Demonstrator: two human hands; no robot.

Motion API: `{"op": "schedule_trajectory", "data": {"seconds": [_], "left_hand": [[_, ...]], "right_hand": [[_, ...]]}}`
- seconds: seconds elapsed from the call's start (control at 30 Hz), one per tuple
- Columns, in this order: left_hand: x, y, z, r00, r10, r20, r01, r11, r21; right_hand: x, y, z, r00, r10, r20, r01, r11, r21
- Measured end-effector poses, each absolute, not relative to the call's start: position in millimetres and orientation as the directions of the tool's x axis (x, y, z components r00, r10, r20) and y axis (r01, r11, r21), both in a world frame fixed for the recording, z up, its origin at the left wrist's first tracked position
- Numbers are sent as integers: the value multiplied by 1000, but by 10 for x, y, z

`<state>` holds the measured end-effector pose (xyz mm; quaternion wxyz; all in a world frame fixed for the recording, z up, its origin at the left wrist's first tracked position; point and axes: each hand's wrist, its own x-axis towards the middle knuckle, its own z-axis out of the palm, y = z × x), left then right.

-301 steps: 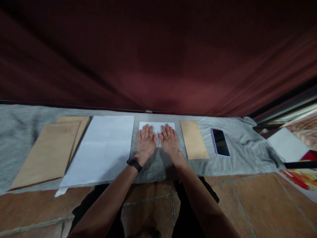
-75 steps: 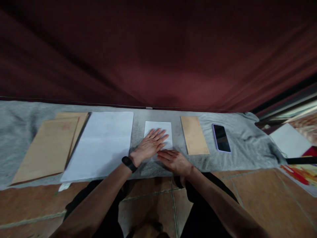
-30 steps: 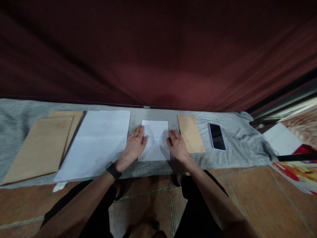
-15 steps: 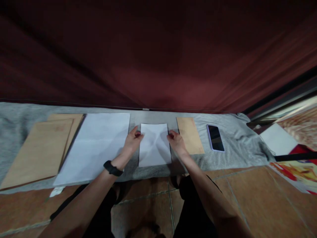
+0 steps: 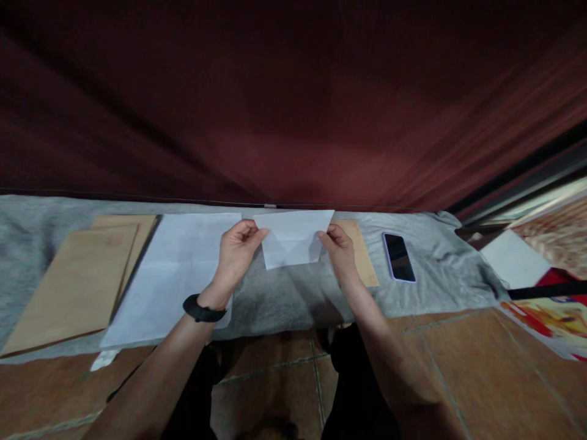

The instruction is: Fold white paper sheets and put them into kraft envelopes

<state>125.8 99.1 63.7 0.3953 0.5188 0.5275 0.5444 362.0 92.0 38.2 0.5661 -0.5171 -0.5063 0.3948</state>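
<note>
Grey, soft-napped cloth (image 5: 293, 305) covers a long, narrow surface running across the view, rumpled toward both ends and smoother in the middle. Behind it rises a dark red drape (image 5: 293, 134), faintly creased and almost black toward the top; in front lies a floor of terracotta tiles (image 5: 458, 360) with pale joints. Over the middle of the cloth a small white sheet (image 5: 293, 238) is held tilted, its far edge raised; whether its near edge touches the cloth I cannot tell. The left hand (image 5: 236, 247), with a black band (image 5: 204, 309) at its wrist, pinches one side between thumb and fingers, and the right hand (image 5: 340, 247) grips the other likewise. Left of them lie large white paper (image 5: 178, 269) and overlapping brown envelopes (image 5: 73, 281); to the right, a smaller brown envelope (image 5: 365, 260), partly covered by the right hand, then a dark-screened phone (image 5: 400, 258). Brightly printed packaging (image 5: 559, 321) sits at the far right.
</note>
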Motion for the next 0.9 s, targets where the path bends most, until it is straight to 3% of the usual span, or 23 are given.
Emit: {"op": "schedule_trajectory", "data": {"seconds": [0.1,0.2,0.37,0.5,0.6,0.73,0.9], "left_hand": [[1216,931,785,-99,948,303,192,-281,940],[1127,865,790,55,923,382,223,-384,896],[961,766,518,373,886,274,359,-411,838],[900,648,341,587,789,182,462,-511,725],[898,560,264,704,704,92,492,-577,652],[875,491,148,756,653,50,484,-607,630],[792,432,110,654,757,9,497,-438,749]], "right_hand": [[3648,830,536,160,944,289,167,263,-950],[3696,724,558,58,943,329,213,310,-926],[3800,589,341,-169,954,249,375,296,-878],[3871,463,187,-408,899,160,573,389,-721],[3890,350,140,-560,824,90,632,495,-597],[3893,248,103,-648,759,58,633,580,-513],[3920,205,151,-596,802,45,652,515,-557]]}}
